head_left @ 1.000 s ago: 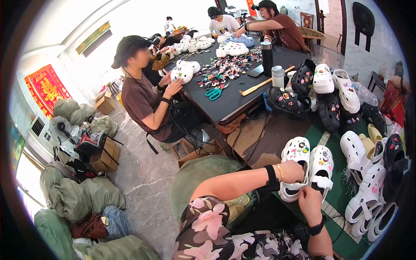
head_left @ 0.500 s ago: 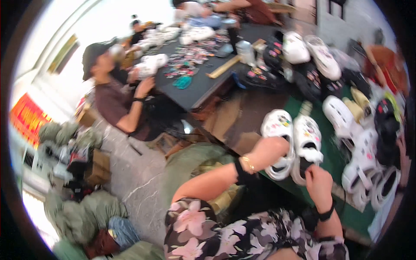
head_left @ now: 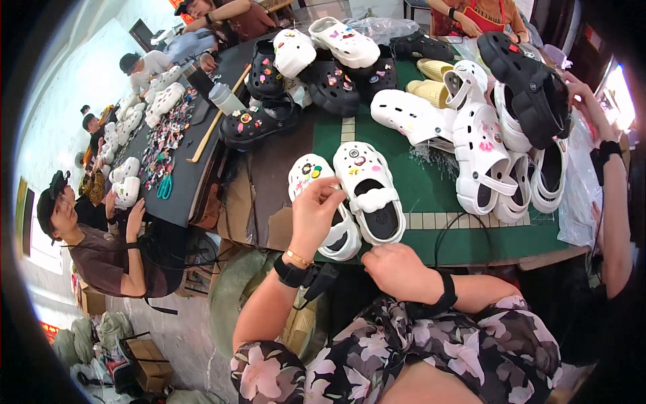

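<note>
A pair of white clogs stands side by side at the table's near edge, toes away from me. Colourful charms sit on the left clog (head_left: 309,172) and the right clog (head_left: 367,192). My left hand (head_left: 315,219) is over the left clog, covering its middle, with thumb and fingers pinched together. My right hand (head_left: 402,271) is closed just behind the right clog's heel, at the table edge. Whatever either hand's fingers hold, if anything, is hidden or too small to make out. The right clog's strap lies across its opening.
At right, another person's hand (head_left: 584,94) is by a black clog (head_left: 528,87) above a pile of white clogs (head_left: 481,148). Black clogs (head_left: 333,87) stand at the back. Left, a co-worker (head_left: 101,249) sits at a dark table (head_left: 178,195) with loose charms (head_left: 168,145) and teal scissors (head_left: 164,187).
The view has swung right, showing more of the right-hand pile and another person's arm. My right hand has moved off the right clog's heel toward the table edge; my left stays over the left clog.
</note>
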The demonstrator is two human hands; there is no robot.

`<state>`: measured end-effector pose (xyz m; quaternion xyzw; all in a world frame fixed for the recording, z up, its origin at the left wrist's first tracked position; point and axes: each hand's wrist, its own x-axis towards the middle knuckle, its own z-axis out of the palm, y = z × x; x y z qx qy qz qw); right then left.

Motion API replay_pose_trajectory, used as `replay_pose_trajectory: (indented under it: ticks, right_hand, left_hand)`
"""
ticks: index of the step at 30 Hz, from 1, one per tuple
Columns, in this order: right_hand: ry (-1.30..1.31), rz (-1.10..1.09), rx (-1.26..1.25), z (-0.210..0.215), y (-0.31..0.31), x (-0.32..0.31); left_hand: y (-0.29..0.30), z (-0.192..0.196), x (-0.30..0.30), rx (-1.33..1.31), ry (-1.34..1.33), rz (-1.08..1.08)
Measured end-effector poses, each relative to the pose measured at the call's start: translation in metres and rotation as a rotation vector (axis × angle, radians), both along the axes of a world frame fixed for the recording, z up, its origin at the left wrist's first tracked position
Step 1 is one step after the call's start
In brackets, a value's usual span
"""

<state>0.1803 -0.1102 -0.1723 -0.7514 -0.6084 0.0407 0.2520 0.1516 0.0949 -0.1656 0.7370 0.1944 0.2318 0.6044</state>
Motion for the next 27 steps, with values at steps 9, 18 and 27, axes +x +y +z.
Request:
replay_pose_trajectory:
  ticks: [9, 18, 27]
  right_hand:
    - [0.006, 0.024, -0.152, 0.021, 0.008, 0.009]
    - [0.002, -0.256, -0.072, 0.057, -0.027, 0.033]
    - [0.120, 0.150, -0.071, 0.023, -0.002, 0.021]
  left_hand:
    - [0.003, 0.002, 0.023, 0.008, -0.022, -0.114]
    - [0.011, 0.006, 0.035, 0.019, -0.142, -0.077]
    - [-0.005, -0.020, 0.060, 0.482, 0.074, -0.253]
